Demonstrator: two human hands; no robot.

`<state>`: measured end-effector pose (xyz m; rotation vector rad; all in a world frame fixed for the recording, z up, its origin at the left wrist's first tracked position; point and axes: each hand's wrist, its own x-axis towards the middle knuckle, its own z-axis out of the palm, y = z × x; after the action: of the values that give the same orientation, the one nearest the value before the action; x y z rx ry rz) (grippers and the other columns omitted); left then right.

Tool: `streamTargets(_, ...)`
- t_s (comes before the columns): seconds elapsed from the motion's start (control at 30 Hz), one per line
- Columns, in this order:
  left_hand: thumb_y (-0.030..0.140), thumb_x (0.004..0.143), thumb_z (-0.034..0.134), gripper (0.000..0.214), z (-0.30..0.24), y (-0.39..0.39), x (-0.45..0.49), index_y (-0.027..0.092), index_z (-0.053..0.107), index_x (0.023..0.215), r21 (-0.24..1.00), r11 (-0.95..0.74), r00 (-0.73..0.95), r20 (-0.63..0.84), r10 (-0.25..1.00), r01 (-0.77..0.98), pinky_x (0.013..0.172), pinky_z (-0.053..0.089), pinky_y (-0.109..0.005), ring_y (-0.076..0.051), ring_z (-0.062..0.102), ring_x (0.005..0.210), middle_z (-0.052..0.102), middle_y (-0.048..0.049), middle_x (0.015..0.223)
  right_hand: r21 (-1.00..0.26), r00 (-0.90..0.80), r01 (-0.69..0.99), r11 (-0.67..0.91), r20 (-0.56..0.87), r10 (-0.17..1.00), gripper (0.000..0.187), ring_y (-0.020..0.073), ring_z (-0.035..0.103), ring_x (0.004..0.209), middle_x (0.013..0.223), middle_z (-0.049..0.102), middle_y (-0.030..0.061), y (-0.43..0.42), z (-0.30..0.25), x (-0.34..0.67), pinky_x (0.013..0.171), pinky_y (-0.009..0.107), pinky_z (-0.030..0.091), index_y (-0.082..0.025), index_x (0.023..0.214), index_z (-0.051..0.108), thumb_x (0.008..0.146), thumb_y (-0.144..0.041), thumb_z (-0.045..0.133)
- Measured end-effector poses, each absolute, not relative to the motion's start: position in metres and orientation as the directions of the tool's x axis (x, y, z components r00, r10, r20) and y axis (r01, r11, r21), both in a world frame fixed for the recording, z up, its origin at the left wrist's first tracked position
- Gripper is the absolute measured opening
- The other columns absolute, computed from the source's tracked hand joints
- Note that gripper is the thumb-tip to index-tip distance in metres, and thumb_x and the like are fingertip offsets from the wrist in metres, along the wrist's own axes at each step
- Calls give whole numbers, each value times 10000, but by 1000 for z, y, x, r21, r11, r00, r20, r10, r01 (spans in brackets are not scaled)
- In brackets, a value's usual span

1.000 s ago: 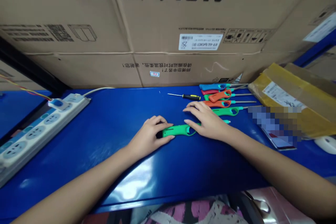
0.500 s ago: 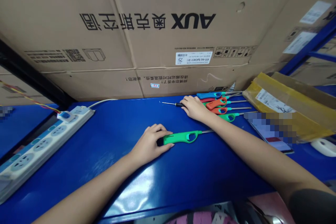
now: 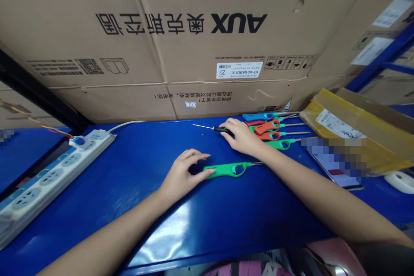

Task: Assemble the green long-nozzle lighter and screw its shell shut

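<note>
A green long-nosed lighter (image 3: 230, 169) lies flat on the blue table (image 3: 136, 168). My left hand (image 3: 184, 174) rests at its handle end, thumb under it and fingers arched above, loosely pinching it. My right hand (image 3: 241, 136) reaches to the back of the table and closes over the handle of a small screwdriver (image 3: 210, 128), whose thin shaft points left. Just right of that hand lies a pile of several lighters (image 3: 270, 127) in blue, red, orange and green.
A large AUX cardboard box (image 3: 207, 39) walls off the back of the table. A white power strip (image 3: 48, 179) lies at the left. A yellow-taped parcel (image 3: 355, 127) and a white object (image 3: 399, 180) sit at the right.
My right hand left the green lighter, reached back and closed on the screwdriver, which has shifted slightly left. My left hand's fingers have lifted a little off the lighter's handle.
</note>
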<state>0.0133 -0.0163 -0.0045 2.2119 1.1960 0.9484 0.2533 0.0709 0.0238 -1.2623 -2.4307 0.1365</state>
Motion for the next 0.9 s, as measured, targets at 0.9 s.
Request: streamTargets(0.9,373,866,737,322,2,-14,14,207,648,1128,750,-387,32,440,898,536,763,517,-291,-153,624,790,709,-34,979,-733,-242,515,444,373,896,175,199,661,818,978,710,56,-6,55,274,649,309,538,-219,1033,686,879,-288,639)
